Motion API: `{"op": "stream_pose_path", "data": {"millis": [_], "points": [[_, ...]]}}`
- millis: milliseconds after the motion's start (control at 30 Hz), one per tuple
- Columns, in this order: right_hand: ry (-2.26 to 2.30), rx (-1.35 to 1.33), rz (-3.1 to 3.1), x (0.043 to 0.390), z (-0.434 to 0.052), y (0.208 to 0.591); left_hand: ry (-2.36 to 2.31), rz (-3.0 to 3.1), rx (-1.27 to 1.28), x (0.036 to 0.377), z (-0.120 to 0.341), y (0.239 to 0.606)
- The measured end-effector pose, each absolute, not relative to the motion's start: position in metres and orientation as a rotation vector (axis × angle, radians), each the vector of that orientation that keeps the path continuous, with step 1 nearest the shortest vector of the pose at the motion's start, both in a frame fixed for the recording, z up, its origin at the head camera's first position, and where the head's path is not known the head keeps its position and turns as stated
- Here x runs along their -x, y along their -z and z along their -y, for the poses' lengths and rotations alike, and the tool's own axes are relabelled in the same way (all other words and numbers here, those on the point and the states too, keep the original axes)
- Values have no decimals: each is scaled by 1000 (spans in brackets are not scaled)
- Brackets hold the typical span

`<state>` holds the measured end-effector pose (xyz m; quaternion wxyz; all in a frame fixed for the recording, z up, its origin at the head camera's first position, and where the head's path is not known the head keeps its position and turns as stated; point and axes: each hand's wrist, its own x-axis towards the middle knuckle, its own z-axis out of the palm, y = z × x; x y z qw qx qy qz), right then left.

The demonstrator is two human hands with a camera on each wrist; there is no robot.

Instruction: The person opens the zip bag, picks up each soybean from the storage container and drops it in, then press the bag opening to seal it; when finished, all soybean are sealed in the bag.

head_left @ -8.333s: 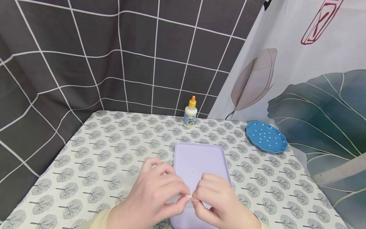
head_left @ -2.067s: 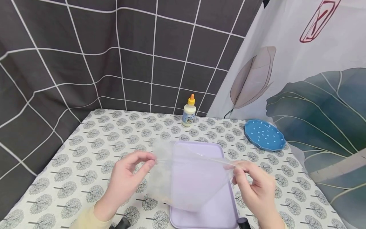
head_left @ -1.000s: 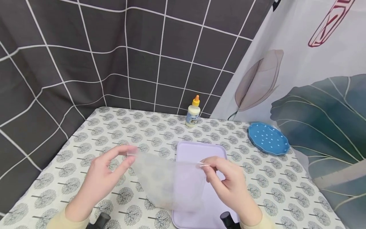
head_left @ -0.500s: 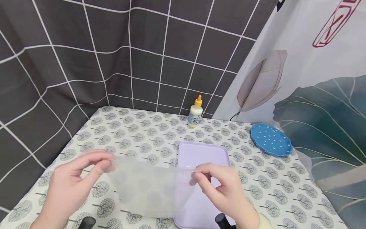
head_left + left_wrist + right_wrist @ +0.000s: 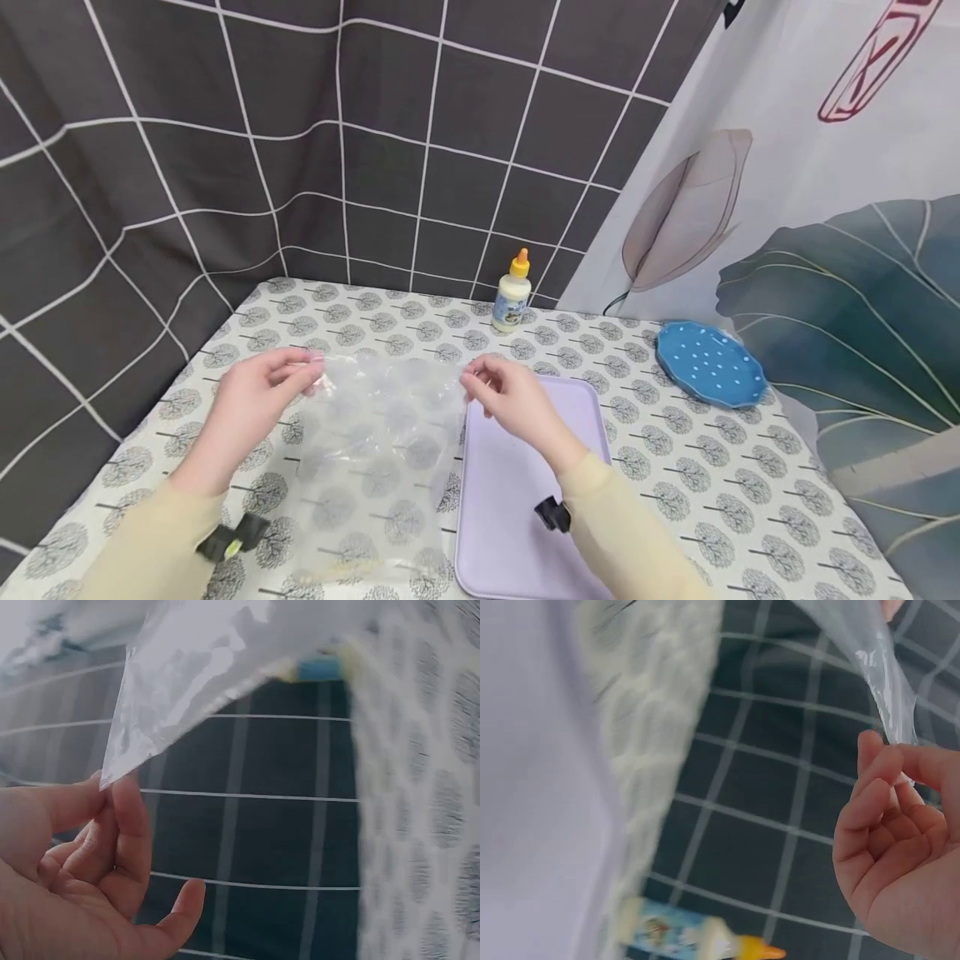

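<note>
head view: the clear plastic bag (image 5: 375,450) is being spread over the desk (image 5: 300,333), at 9 o'clock of the lavender tray (image 5: 525,500) — likely next, lowering it flat. left hand (image 5: 251,400) and right hand (image 5: 510,396) each pinch a top corner.

left wrist: thumb and fingers (image 5: 127,817) nip the corner.

right wrist: fingertips (image 5: 881,772) pinch the film — glue bottle (image 5: 697,934) at 6 o'clock.

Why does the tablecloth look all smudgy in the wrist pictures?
Left wrist view: the tablecloth is blurred, the plastic bag shows white glare. Right wrist view: the purple tray and cloth smear, the glue bottle is soft. Head view is sharp.
</note>
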<state>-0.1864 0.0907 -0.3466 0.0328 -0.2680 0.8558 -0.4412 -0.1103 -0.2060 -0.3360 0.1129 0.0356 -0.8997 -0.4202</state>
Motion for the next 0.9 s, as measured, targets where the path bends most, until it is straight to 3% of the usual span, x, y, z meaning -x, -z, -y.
{"op": "stream_pose_path", "data": {"millis": [467, 900], "points": [[848, 681, -2780, 269, -80, 404, 1109, 2966, -83, 219, 209, 393], [635, 652, -2802, 286, -83, 428, 1042, 3132, -203, 245, 197, 418]]}}
